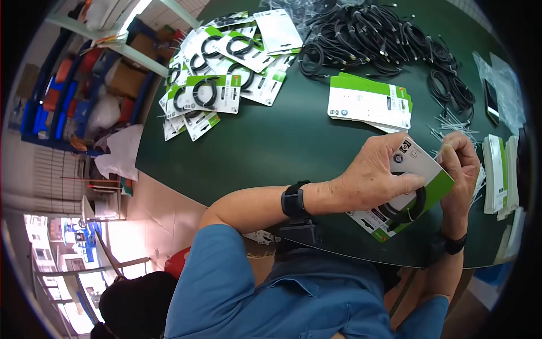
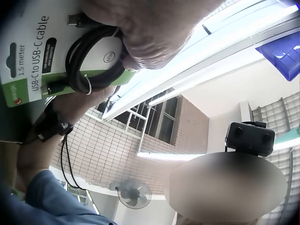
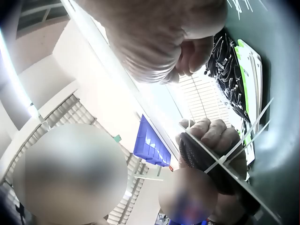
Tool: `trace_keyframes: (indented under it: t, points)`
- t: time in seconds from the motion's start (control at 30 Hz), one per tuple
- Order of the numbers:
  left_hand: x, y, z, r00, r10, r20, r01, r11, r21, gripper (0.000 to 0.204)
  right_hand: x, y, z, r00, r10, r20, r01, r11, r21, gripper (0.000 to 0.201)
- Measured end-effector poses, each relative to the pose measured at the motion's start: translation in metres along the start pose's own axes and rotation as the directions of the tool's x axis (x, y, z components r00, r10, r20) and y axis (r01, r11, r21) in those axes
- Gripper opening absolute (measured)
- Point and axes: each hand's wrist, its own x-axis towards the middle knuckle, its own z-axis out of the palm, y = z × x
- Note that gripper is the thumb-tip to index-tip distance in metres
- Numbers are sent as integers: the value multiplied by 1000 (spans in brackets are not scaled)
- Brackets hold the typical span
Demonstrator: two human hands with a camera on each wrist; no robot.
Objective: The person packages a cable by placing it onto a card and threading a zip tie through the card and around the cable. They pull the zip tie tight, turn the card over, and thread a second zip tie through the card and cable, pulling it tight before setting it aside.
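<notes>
My left hand (image 1: 375, 175) grips a white and green card (image 1: 437, 186), thumb across its front. A coiled black cable (image 2: 75, 61) lies against the card (image 2: 21, 61), with a white tie (image 2: 87, 84) round the coil. Edge-on in the right wrist view, the card (image 3: 234, 176) has white tie ends (image 3: 255, 126) sticking out from it, while the left hand (image 3: 220, 136) is behind. Close to the card's upper corner is my right hand (image 1: 460, 169), fingers bent and thumb near the index finger; whether anything is pinched there is hidden.
Carded cables (image 1: 220, 96) lie piled at the left. Loose black cables (image 1: 367, 34) form a heap at the back, behind stacked cards (image 1: 367, 101). White ties (image 1: 454, 124), a phone (image 1: 491, 101) and more cards (image 1: 495, 175) are at the right.
</notes>
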Motion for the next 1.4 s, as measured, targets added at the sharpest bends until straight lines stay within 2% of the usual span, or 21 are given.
trace_keyframes:
  t: [0.03,0.1,0.2,0.4,0.47,0.57,0.6,0.63,0.67,0.73,0.77,0.83,0.9,0.93,0.97,1.07,1.2,1.23,1.27,1.33,1.4]
  points:
    - [2,2,-4,1000,3,-3,-3,1000,23,30,1,3,-5,1000,-7,19,6,1000,8,11]
    - [9,6,-17,998,-35,-61,35,999,-7,27,5,11,-14,990,0,-142,8,999,51,11]
    - [22,16,-51,975,41,-218,-61,994,-88,27,6,14,-18,992,-3,-128,16,995,100,10]
    - [22,40,-182,881,85,-465,-201,957,-207,28,3,11,-18,998,36,-59,-32,997,75,13]
    - [14,53,-232,823,60,-565,-243,936,-256,26,3,9,-17,997,58,-43,-55,997,59,14]
    - [6,68,-314,695,183,-695,-363,924,-119,26,3,9,-15,997,77,-21,-75,995,67,14]
    - [4,68,-355,620,255,-742,-426,903,-46,24,3,9,-15,997,80,-23,-79,995,63,14]
    - [-4,82,-351,444,288,-849,-404,910,98,23,3,9,-15,996,90,-15,-89,994,64,14]
    - [-13,76,-403,354,407,-842,-375,887,271,37,2,10,-15,995,98,-5,-98,993,68,13]
    - [-31,74,-457,24,433,-901,-15,902,432,76,0,8,-13,995,97,-9,-96,994,47,13]
    - [-40,74,-455,-119,419,-900,50,908,416,82,0,7,-12,996,93,-13,-93,995,25,13]
    - [-68,64,-496,-224,283,-933,288,934,214,83,-2,5,-9,996,93,-14,-94,996,-5,13]
    - [-86,43,-511,-106,236,-966,293,936,197,82,-2,5,-9,995,97,-16,-98,995,-33,13]
    - [-86,34,-505,-75,328,-942,344,895,285,74,-1,5,-8,994,104,-12,-105,993,-46,13]
    - [-94,22,-496,135,275,-952,105,951,290,66,-1,6,-8,994,112,-7,-113,992,-61,14]
    - [-88,7,-464,174,205,-963,-52,979,199,56,-1,7,-8,994,107,9,-106,992,-65,15]
    - [-85,-5,-461,93,344,-934,17,938,347,40,0,4,-6,994,112,0,-112,991,-72,14]
    - [-91,-14,-489,129,524,-842,151,829,539,38,0,1,-2,992,128,-2,-128,990,-62,13]
    - [-84,1,-465,181,592,-785,266,740,618,34,-1,-2,-2,989,144,-19,-145,987,-66,12]
    - [-63,15,-425,273,673,-688,270,633,726,28,1,-6,3,990,135,-27,-137,989,-50,9]
    - [-38,28,-372,431,671,-603,171,596,785,26,2,-3,2,982,185,-30,-185,983,-7,9]
